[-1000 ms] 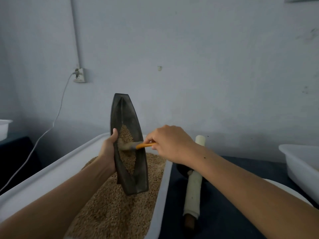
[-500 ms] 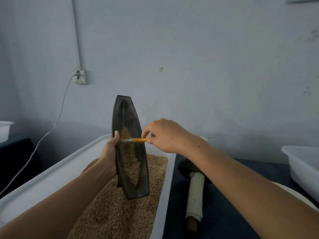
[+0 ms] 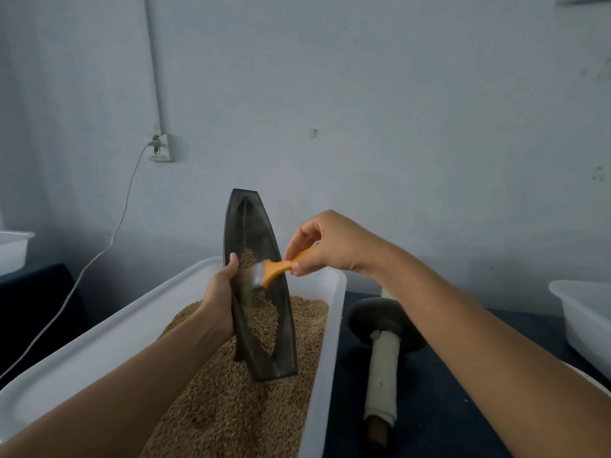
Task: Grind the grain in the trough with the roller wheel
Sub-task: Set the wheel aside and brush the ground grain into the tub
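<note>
My left hand (image 3: 218, 297) grips the left rim of a dark boat-shaped trough (image 3: 246, 226), which stands tilted steeply with its near end down over a white tub (image 3: 99, 342) of brown grain (image 3: 238, 408). Some grain clings inside the trough. My right hand (image 3: 327, 246) pinches the orange handle of a small brush (image 3: 274, 269), its bristles inside the trough's middle. The roller wheel (image 3: 383, 320), a dark disc on a white-wrapped axle, lies on the dark table right of the tub, and no hand touches it.
A second white tub (image 3: 582, 312) stands at the right edge, and a white container (image 3: 13, 249) at the far left. A white cable (image 3: 112, 233) hangs from a wall socket (image 3: 160, 147) behind the tub. A white round rim (image 3: 591, 378) shows under my right forearm.
The brush has swept downward inside the trough, and its handle now tilts up to the right. Grain in the trough has slid lower toward the tub. My left hand keeps its grip.
</note>
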`<state>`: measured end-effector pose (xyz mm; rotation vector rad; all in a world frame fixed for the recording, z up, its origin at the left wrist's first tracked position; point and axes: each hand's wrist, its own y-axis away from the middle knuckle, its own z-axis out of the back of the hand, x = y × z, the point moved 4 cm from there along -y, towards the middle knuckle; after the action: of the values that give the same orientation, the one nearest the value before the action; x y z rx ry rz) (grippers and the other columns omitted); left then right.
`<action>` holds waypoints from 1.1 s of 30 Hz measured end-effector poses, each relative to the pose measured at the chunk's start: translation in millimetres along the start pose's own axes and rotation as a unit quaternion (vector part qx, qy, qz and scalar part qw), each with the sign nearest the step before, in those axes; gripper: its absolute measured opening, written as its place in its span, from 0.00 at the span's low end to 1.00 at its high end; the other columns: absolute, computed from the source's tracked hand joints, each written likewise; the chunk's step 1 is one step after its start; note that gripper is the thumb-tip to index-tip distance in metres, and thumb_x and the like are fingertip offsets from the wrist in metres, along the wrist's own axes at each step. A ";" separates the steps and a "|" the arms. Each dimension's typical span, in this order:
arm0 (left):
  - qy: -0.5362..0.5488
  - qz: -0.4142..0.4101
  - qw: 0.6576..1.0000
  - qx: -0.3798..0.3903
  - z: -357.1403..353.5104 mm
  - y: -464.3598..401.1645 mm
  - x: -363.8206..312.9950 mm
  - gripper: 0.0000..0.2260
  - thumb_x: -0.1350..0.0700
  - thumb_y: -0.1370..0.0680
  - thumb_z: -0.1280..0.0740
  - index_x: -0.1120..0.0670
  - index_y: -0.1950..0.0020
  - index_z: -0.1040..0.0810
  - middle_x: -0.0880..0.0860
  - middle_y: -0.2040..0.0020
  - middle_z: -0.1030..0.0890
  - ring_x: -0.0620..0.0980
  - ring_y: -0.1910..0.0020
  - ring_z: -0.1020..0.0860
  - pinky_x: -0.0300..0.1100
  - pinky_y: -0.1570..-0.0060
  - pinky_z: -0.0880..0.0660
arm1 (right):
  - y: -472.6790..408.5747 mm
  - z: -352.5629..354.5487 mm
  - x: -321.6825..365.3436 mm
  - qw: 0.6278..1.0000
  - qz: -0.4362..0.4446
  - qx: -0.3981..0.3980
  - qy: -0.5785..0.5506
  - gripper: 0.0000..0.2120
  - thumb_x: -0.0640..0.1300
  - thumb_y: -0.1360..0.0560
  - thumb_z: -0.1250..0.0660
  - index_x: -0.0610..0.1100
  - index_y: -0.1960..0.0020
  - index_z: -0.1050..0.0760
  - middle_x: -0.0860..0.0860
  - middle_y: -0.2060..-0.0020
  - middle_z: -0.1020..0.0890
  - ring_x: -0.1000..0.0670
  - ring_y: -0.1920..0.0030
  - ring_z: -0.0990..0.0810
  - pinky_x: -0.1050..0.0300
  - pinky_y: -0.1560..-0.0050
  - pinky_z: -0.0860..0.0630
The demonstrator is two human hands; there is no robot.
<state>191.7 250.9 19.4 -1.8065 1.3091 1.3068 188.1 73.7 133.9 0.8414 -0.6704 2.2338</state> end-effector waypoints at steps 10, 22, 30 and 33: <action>0.004 0.007 1.000 0.003 0.1 3.1 -1.7 0.21 0.41 0.22 0.40 0.59 0.47 0.21 0.59 0.53 0.16 0.58 0.57 0.19 0.49 0.60 0.25 | -7.8 -21.1 -19.9 0.934 -0.037 -0.032 -0.354 0.05 0.30 0.26 0.32 0.34 0.51 0.20 0.44 0.62 0.19 0.52 0.66 0.18 0.61 0.60 0.19; -0.016 0.011 1.000 0.019 0.4 3.1 -0.6 0.23 0.40 0.22 0.41 0.58 0.46 0.20 0.59 0.53 0.16 0.58 0.56 0.17 0.50 0.57 0.24 | -16.1 -39.9 -19.9 0.982 0.110 -0.138 0.061 0.08 0.42 0.21 0.35 0.43 0.47 0.17 0.61 0.67 0.24 0.64 0.71 0.27 0.73 0.68 0.32; -0.008 0.021 0.999 0.028 -0.7 1.1 0.8 0.23 0.40 0.22 0.41 0.58 0.47 0.21 0.59 0.54 0.16 0.58 0.60 0.17 0.48 0.61 0.25 | -20.8 -3.4 6.9 0.978 0.130 -0.101 0.130 0.08 0.40 0.22 0.35 0.43 0.48 0.17 0.57 0.69 0.23 0.59 0.73 0.27 0.71 0.69 0.33; -0.013 0.014 0.999 0.039 0.1 -1.0 0.7 0.23 0.39 0.22 0.41 0.58 0.47 0.20 0.59 0.55 0.16 0.57 0.62 0.16 0.47 0.62 0.24 | -32.1 -13.2 6.7 0.968 0.128 -0.099 0.191 0.09 0.41 0.21 0.35 0.44 0.44 0.18 0.52 0.57 0.20 0.59 0.65 0.27 0.70 0.64 0.35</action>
<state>192.6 251.1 18.6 -1.7185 1.3552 1.2727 202.2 106.0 137.2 0.2230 -0.8315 2.4113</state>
